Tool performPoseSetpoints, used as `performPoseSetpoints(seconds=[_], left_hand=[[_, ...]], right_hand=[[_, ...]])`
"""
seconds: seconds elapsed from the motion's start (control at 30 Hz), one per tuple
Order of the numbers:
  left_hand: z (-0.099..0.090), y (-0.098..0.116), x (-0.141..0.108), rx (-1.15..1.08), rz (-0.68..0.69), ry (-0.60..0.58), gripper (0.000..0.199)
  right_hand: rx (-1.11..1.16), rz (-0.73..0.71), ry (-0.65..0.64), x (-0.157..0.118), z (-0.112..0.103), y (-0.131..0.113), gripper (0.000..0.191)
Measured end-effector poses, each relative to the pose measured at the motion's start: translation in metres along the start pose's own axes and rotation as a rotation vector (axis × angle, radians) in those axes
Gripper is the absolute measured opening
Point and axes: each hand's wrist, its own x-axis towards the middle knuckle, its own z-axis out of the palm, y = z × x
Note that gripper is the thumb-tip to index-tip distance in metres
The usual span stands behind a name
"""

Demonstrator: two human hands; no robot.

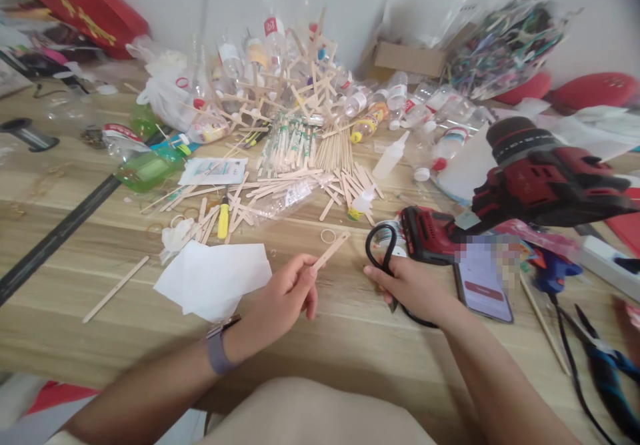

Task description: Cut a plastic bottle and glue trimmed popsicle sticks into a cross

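My left hand (295, 288) pinches a flat wooden craft stick (333, 250) between thumb and fingers, its far end pointing up and to the right. Small dark marks or holes show along the stick. Just behind it, a thin ring-shaped band (328, 236) lies on the table. My right hand (413, 288) is closed around a pair of black-handled scissors (369, 248); one handle loop sticks up beyond the fingers, and the blades are mostly hidden. Under and beside my left wrist are white paper sheets (220, 275). Another craft stick (116, 289) lies farther left.
A red cordless drill (545, 178) stands at the right, with a phone (483, 285), glue gun (553, 268) and pliers (605, 358) nearby. Across the back are heaped plastic bottles (230, 61), loose craft sticks (285, 185) and a yellow-handled screwdriver (223, 221).
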Motion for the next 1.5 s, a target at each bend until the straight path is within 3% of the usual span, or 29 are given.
performPoseSetpoints(seconds=[0.3, 0.5, 0.7, 0.83, 0.9, 0.97, 1.03, 1.07, 1.1, 1.2, 1.27, 1.4, 1.5], left_hand=[[0.001, 0.002, -0.009, -0.019, 0.062, -0.012, 0.033], [0.000, 0.001, -0.007, 0.001, 0.057, -0.006, 0.040], [-0.001, -0.002, 0.003, -0.300, -0.111, -0.013, 0.043], [-0.002, -0.002, 0.008, -0.481, -0.188, 0.017, 0.040], [-0.002, 0.001, 0.009, -0.542, -0.184, 0.062, 0.039], [-0.004, 0.004, 0.009, -0.620, -0.166, 0.100, 0.038], [-0.005, 0.007, 0.008, -0.695, -0.156, 0.103, 0.037], [-0.006, 0.008, 0.007, -0.721, -0.161, 0.093, 0.037], [-0.007, 0.009, 0.007, -0.737, -0.171, 0.080, 0.038], [-0.008, 0.008, 0.005, -0.772, -0.235, -0.013, 0.042], [-0.007, 0.005, 0.004, -0.809, -0.289, -0.126, 0.046], [-0.004, -0.001, 0.002, -0.830, -0.337, -0.321, 0.052], [0.002, -0.005, 0.002, -0.736, -0.342, -0.377, 0.056]], right_hand=[[-0.148, -0.013, -0.005, 0.013, 0.004, 0.000, 0.027], [-0.243, -0.062, 0.126, 0.018, 0.011, 0.002, 0.018], [-0.434, -0.154, 0.342, 0.014, 0.025, 0.005, 0.018], [-0.539, -0.191, 0.480, -0.002, 0.038, -0.007, 0.011], [-0.389, -0.331, 0.371, -0.015, 0.046, -0.020, 0.010], [-0.092, -0.470, 0.034, -0.026, 0.055, -0.033, 0.013], [0.118, -0.429, -0.295, -0.031, 0.063, -0.043, 0.012], [0.165, -0.432, -0.345, -0.030, 0.066, -0.046, 0.013], [0.176, -0.445, -0.247, -0.027, 0.068, -0.047, 0.012], [0.167, -0.564, 0.264, -0.016, 0.065, -0.045, 0.017], [0.193, -0.575, 0.379, -0.011, 0.060, -0.043, 0.019], [0.359, -0.411, 0.320, -0.010, 0.055, -0.047, 0.022], [0.600, -0.323, 0.168, -0.009, 0.058, -0.055, 0.027]])
